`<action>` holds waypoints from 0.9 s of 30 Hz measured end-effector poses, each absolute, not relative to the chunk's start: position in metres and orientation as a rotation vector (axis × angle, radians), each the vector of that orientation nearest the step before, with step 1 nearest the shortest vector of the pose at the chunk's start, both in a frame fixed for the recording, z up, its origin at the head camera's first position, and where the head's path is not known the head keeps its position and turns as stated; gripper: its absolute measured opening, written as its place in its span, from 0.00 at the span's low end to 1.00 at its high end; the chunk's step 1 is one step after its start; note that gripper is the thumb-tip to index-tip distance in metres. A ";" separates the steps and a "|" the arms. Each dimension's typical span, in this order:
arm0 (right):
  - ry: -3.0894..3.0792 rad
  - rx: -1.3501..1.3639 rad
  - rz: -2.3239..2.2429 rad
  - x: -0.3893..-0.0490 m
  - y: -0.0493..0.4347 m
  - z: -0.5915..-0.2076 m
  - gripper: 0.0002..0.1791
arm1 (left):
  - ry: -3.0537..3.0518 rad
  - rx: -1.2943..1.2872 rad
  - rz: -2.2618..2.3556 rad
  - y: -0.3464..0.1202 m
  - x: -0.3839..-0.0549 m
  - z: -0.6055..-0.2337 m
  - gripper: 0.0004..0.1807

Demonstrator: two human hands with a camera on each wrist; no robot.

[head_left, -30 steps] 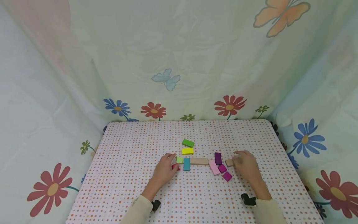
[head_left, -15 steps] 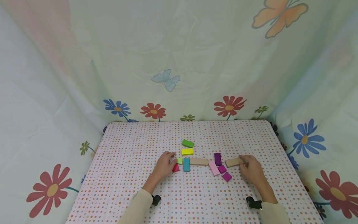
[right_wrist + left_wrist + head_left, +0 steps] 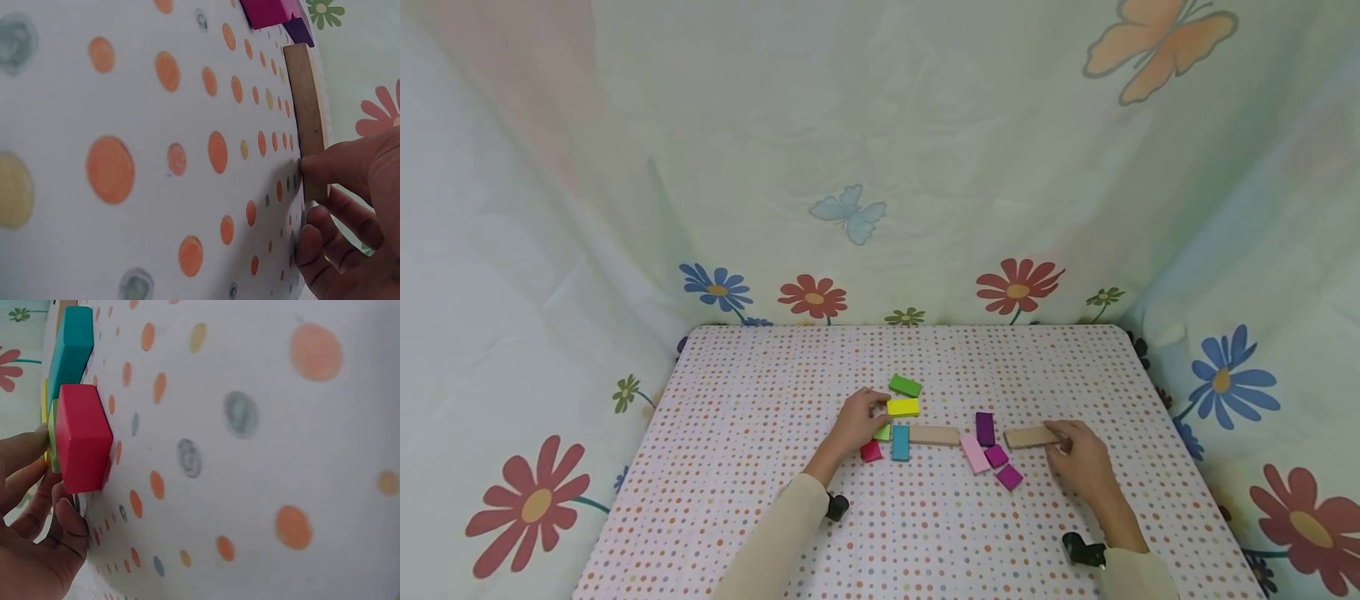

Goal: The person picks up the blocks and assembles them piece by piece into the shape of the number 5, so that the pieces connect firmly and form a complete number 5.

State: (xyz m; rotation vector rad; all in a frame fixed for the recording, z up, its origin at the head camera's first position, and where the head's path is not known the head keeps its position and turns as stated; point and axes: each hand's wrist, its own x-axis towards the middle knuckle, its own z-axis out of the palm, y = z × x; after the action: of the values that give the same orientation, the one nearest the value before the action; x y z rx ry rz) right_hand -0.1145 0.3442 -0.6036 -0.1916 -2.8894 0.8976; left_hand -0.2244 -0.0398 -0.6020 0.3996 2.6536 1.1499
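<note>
My left hand (image 3: 856, 421) is at the left end of a yellow block (image 3: 903, 407), with thumb and finger pinching that end. Just below it lie a light green block (image 3: 882, 433), partly hidden by the hand, a red block (image 3: 84, 437) and a teal block (image 3: 900, 442). On the right, my right hand (image 3: 1081, 458) pinches the right end of a plain wooden plank (image 3: 306, 106) between thumb and fingers. The plank lies flat on the table, its other end pointing left toward the purple blocks.
A second wooden plank (image 3: 934, 436) runs right from the teal block to a pink block (image 3: 975, 454). Beside that lie a dark purple block (image 3: 985, 429) and two magenta blocks (image 3: 1010, 477). A green block (image 3: 906, 385) lies behind the yellow one. A patterned curtain (image 3: 745, 167) surrounds the dotted table (image 3: 760, 367).
My left hand has moved from beside the red and light green blocks up to the yellow block. The right hand has slid right along its plank to the far end, uncovering more of it.
</note>
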 end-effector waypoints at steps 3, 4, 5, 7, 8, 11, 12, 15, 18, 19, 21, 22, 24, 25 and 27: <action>-2.867 -0.187 0.905 -0.113 0.346 -0.605 0.23 | 2.636 0.378 1.151 -0.039 -0.227 -0.603 0.21; -2.861 -0.185 0.907 -0.112 0.346 -0.606 0.22 | 2.631 0.366 1.151 -0.039 -0.228 -0.603 0.21; -2.854 -0.185 0.906 -0.112 0.347 -0.606 0.22 | 2.630 0.360 1.149 -0.038 -0.229 -0.603 0.21; -2.842 -0.185 0.905 -0.111 0.347 -0.606 0.21 | 2.629 0.346 1.154 -0.038 -0.231 -0.604 0.21; -2.845 -0.187 0.910 -0.110 0.348 -0.606 0.21 | 2.629 0.341 1.156 -0.038 -0.231 -0.605 0.21; -2.861 -0.204 0.898 -0.108 0.349 -0.605 0.21 | 2.624 0.331 1.169 -0.038 -0.232 -0.605 0.20; -2.872 -0.211 0.901 -0.107 0.349 -0.604 0.22 | 2.619 0.332 1.174 -0.039 -0.232 -0.606 0.20; -2.894 -0.233 0.910 -0.105 0.352 -0.602 0.23 | 2.602 0.355 1.191 -0.040 -0.231 -0.606 0.20; -2.902 -0.240 0.927 -0.104 0.354 -0.601 0.23 | 2.598 0.388 1.187 -0.044 -0.231 -0.608 0.20; -2.898 -0.241 0.921 -0.104 0.355 -0.601 0.23 | 2.599 0.397 1.184 -0.045 -0.231 -0.609 0.20; -2.886 -0.238 0.898 -0.103 0.356 -0.603 0.23 | 2.606 0.408 1.176 -0.048 -0.232 -0.610 0.20; -2.877 -0.240 0.879 -0.103 0.356 -0.604 0.23 | 2.603 0.401 1.179 -0.049 -0.232 -0.610 0.20; -2.863 -0.243 0.846 -0.102 0.357 -0.606 0.22 | 2.612 0.390 1.172 -0.051 -0.232 -0.609 0.21; -2.858 -0.251 0.835 -0.101 0.357 -0.606 0.22 | 2.614 0.378 1.177 -0.052 -0.233 -0.608 0.20; -2.843 -0.271 0.834 -0.100 0.358 -0.605 0.23 | 2.618 0.355 1.190 -0.054 -0.232 -0.606 0.21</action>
State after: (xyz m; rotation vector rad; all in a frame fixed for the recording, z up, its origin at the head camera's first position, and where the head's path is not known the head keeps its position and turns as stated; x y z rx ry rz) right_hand -0.0995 0.3582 -0.6051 -0.2714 -2.8433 0.8345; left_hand -0.2323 -0.0540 -0.6056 0.3546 2.6176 1.1896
